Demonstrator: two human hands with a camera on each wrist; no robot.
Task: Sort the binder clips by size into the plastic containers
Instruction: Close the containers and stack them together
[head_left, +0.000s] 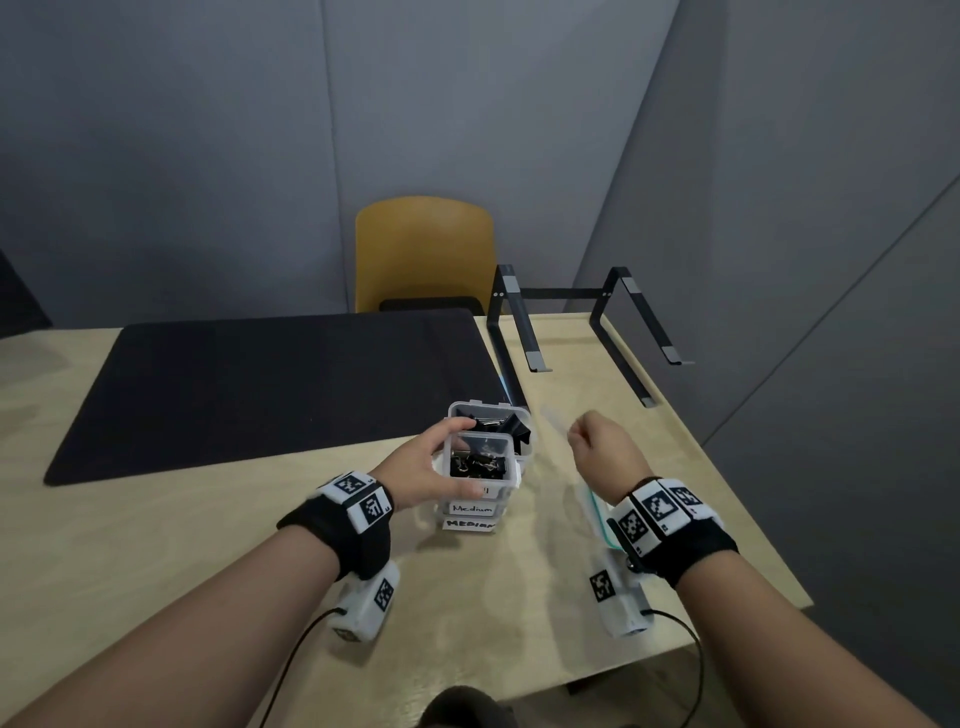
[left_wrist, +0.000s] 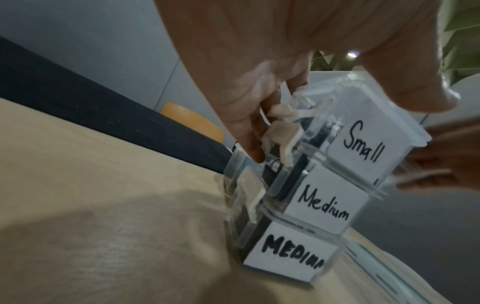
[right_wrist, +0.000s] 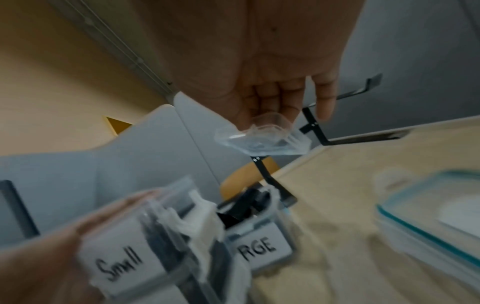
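Three clear plastic containers stand stacked near the table's middle. On top is one labelled "Small" (head_left: 478, 462) (left_wrist: 363, 144), lidless, with black binder clips inside. My left hand (head_left: 441, 457) grips it, thumb on the near side and fingers (left_wrist: 241, 123) on the far side. Under it sit two containers labelled "Medium" (left_wrist: 327, 207) and "MEDIUM" (left_wrist: 293, 255). Behind the stack an uncovered "LARGE" container (head_left: 488, 413) (right_wrist: 259, 246) holds big black clips. My right hand (head_left: 582, 436), raised to the right of the stack, pinches a small clear lid (right_wrist: 262, 137).
A flat teal-rimmed container (right_wrist: 428, 216) (head_left: 597, 514) lies on the wooden table (head_left: 208, 519) under my right wrist. A black mat (head_left: 260, 384) covers the far left. A black metal stand (head_left: 587, 332) is at the far right, a yellow chair (head_left: 423, 249) beyond the table.
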